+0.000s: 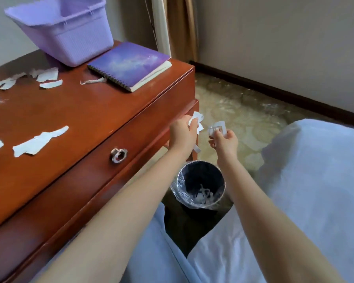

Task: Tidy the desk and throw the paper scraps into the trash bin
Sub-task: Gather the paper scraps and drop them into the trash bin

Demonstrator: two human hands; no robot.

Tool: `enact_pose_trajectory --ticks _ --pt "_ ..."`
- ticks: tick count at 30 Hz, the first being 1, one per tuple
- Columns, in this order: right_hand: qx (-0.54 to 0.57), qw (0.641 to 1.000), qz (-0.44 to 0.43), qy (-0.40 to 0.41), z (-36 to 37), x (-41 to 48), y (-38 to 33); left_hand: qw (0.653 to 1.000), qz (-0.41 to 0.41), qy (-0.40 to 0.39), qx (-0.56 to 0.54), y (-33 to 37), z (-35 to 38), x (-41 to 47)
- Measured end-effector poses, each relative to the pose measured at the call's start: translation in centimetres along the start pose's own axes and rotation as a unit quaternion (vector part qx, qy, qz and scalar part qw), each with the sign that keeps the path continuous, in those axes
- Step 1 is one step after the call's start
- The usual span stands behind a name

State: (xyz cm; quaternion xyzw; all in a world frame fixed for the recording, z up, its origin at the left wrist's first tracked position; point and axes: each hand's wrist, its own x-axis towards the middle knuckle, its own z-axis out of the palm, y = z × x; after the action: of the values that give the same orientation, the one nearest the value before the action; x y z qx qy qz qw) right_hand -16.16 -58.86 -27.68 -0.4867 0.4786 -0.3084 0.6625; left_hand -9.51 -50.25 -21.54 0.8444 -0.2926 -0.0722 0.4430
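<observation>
Left of the bin [201,162], on the desk [80,111], torn scraps [40,140] still lie loose, so the job looks partly done.

The bin stands on the floor, mouth up, with some paper already at its bottom. It sits between the two forearms, below both hands and closer to the person than they are. Each hand seems to be past the bin's far rim rather than squarely over the mouth, and neither is clearly nearer.

The left hand [181,135], above the bin's left side, is curled round a crumpled wad [196,119], and a strip [197,149] dangles from it toward the rim.

The right hand [226,141], above the bin's right side, pinches a small folded piece [217,128] in its fingertips.
</observation>
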Motion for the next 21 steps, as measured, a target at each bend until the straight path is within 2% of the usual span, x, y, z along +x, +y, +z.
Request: enact_pose_trajectory --ticks 5,14,21 --pt "-0.03 0.996 0.087 0.008 -1.8 4.3 6.0 0.996 -0.046 -0.066 0.028 -4.8 5.6 0.9" --pt "-0.153 0.956 0.248 -0.015 -2.8 9.4 15.3 0.978 -0.147 -0.111 0.102 -12.3 11.2 1.9" --pt "-0.202 0.935 0.286 -0.053 -2.9 10.9 19.6 0.955 -0.227 -0.15 0.121 -14.9 14.0 1.4"
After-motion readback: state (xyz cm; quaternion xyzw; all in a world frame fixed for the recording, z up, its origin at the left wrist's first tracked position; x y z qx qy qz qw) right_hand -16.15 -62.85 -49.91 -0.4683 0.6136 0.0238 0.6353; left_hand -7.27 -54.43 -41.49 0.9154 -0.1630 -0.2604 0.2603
